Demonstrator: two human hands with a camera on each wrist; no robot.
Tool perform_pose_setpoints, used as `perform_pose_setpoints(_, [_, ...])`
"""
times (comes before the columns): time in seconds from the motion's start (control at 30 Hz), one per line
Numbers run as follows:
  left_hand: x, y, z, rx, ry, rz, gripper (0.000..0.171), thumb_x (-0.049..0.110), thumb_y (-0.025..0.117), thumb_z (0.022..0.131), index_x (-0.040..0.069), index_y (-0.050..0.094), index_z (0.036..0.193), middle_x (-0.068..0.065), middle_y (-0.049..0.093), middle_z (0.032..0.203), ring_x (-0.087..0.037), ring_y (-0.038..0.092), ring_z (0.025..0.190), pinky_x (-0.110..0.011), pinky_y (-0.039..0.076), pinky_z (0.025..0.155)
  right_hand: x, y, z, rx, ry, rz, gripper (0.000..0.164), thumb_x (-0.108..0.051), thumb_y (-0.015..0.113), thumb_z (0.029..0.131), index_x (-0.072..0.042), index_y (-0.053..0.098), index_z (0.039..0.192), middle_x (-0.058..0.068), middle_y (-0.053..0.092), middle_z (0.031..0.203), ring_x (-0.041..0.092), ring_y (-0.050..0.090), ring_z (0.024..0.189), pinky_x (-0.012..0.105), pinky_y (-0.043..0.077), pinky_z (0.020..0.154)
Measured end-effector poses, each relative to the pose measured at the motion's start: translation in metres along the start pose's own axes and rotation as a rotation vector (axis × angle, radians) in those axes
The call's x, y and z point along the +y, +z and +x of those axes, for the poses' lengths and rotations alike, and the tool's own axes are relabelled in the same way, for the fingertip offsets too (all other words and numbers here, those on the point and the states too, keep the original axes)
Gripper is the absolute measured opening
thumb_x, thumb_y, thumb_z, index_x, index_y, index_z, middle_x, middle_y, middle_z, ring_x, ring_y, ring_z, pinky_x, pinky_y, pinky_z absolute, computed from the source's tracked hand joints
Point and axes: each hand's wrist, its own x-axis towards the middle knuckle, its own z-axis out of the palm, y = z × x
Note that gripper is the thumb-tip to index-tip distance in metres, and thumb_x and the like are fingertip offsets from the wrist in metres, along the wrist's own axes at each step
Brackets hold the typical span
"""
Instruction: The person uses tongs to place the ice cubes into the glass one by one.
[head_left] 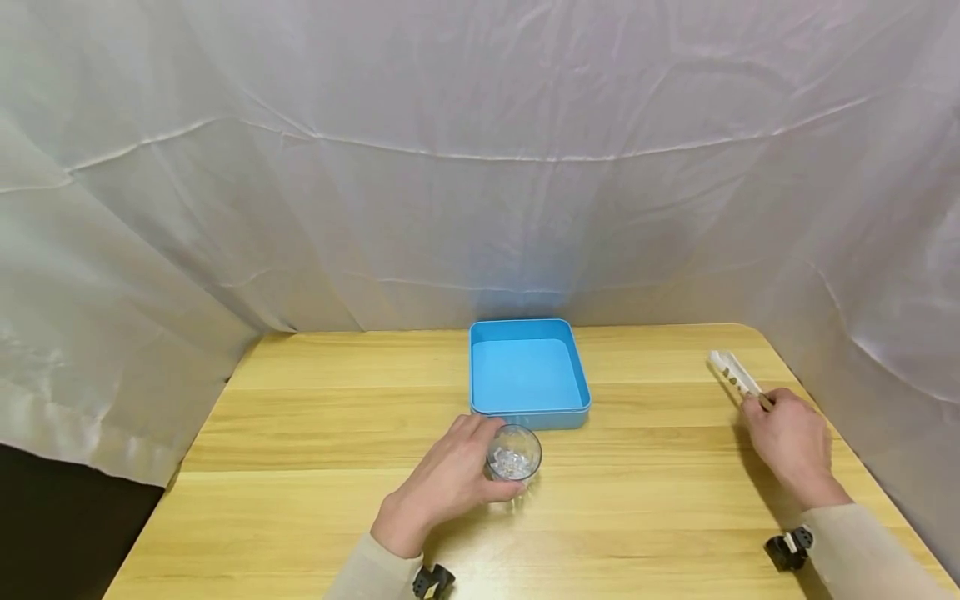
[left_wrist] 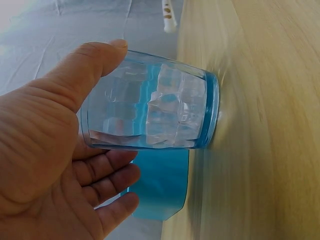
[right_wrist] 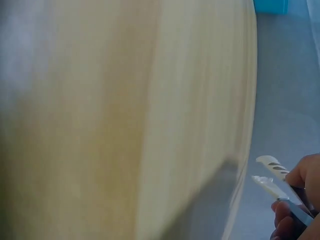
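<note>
My left hand (head_left: 453,471) grips a clear drinking glass (left_wrist: 120,95) near its rim, thumb on one side and fingers on the other. Clear ice-like chunks (left_wrist: 177,107) fill the lower part of the glass, whose base is right at the tabletop. Over at the right side of the table, my right hand (head_left: 791,437) holds a pair of tongs (head_left: 735,372) with white slotted tips. In the right wrist view the two tips of the tongs (right_wrist: 270,187) stand apart with nothing between them.
A shallow blue square box (head_left: 525,375), open at the top, sits behind the glass near the back edge. The wooden table (head_left: 337,442) is bordered by grey-white cloth (head_left: 450,225) at the back and sides.
</note>
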Motion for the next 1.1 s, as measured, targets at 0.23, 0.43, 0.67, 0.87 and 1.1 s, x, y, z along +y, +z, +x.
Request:
perform_pose_setpoints(0.23, [0.000, -0.001, 0.002, 0.011, 0.018, -0.006, 0.081, 0.047, 0.088, 0.083, 0.007, 0.056, 0.144, -0.002, 0.061, 0.134, -0.019, 0.054, 0.118, -0.036, 0.054, 0.098, 0.006, -0.003, 0.006, -0.049, 0.018, -0.035, 0.054, -0.038, 0.046, 0.107, 0.013, 0.061, 0.117, 0.034, 0.065, 0.095, 0.042, 0.058, 0.072, 0.043, 0.039, 0.054])
perform_pose_setpoints(0.43, [-0.001, 0.000, 0.002, 0.008, 0.015, 0.000, 0.080, 0.049, 0.087, 0.083, 0.008, 0.056, 0.144, -0.002, 0.062, 0.133, -0.018, 0.055, 0.119, -0.035, 0.055, 0.097, 0.006, -0.002, 0.006, -0.087, 0.023, -0.047, 0.048, -0.039, 0.046, 0.107, 0.005, 0.062, 0.099, 0.021, 0.062, 0.077, 0.033, 0.053, 0.063, 0.039, 0.037, 0.049])
perform_pose_setpoints(0.67, [-0.001, 0.000, 0.000, -0.003, -0.003, 0.004, 0.080, 0.049, 0.088, 0.082, 0.009, 0.057, 0.144, -0.003, 0.063, 0.132, -0.017, 0.055, 0.117, -0.034, 0.055, 0.095, 0.009, -0.001, 0.009, -0.140, 0.022, -0.070, 0.046, -0.038, 0.047, 0.106, 0.002, 0.060, 0.087, 0.020, 0.059, 0.073, 0.033, 0.054, 0.063, 0.041, 0.038, 0.049])
perform_pose_setpoints(0.87, [0.000, 0.000, 0.000, -0.007, -0.011, 0.006, 0.081, 0.050, 0.087, 0.082, 0.009, 0.056, 0.144, -0.004, 0.063, 0.133, -0.017, 0.054, 0.117, -0.034, 0.055, 0.095, 0.012, -0.002, 0.013, -0.197, 0.039, -0.099, 0.043, -0.035, 0.048, 0.103, 0.000, 0.057, 0.081, 0.022, 0.059, 0.073, 0.035, 0.056, 0.064, 0.046, 0.042, 0.049])
perform_pose_setpoints(1.1, [0.000, 0.000, 0.000, -0.004, -0.007, 0.009, 0.080, 0.049, 0.087, 0.082, 0.008, 0.056, 0.144, -0.003, 0.063, 0.132, -0.017, 0.055, 0.116, -0.035, 0.055, 0.096, 0.012, -0.003, 0.014, -0.204, 0.046, -0.114, 0.041, -0.034, 0.049, 0.102, 0.002, 0.057, 0.084, 0.026, 0.060, 0.076, 0.038, 0.058, 0.065, 0.049, 0.044, 0.051])
